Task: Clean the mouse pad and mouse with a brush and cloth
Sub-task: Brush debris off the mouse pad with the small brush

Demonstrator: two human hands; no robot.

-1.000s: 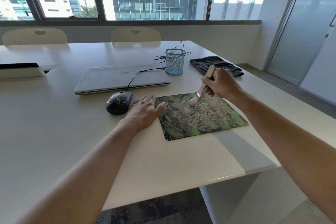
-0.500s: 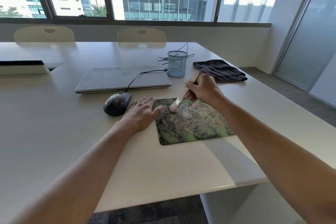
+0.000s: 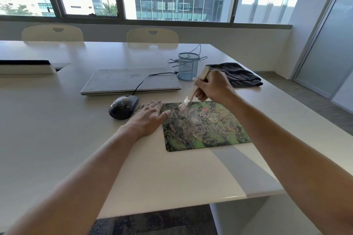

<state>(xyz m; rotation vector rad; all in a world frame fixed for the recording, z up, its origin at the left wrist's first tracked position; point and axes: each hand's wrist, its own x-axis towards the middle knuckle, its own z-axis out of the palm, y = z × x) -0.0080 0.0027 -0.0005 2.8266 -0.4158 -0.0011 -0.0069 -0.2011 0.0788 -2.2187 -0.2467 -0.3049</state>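
Note:
A green patterned mouse pad (image 3: 206,131) lies flat near the table's right front corner. My left hand (image 3: 150,116) rests flat on the table with its thumb on the pad's left edge. My right hand (image 3: 212,87) grips the wooden handle of a small brush (image 3: 188,101), whose pale bristles touch the pad's far left part. A dark speckled wired mouse (image 3: 123,108) sits just left of my left hand, apart from the pad. A dark grey cloth (image 3: 238,74) lies crumpled behind my right hand.
A shut silver laptop (image 3: 131,80) lies behind the mouse. A blue mesh pen cup (image 3: 188,66) stands at the laptop's right end, with cables behind it. The white table (image 3: 57,129) ends close to the pad on the right. Two chairs stand at the far side.
My right hand has swept the brush leftward across the far part of the pad. The left hand stays where it was on the pad's left edge.

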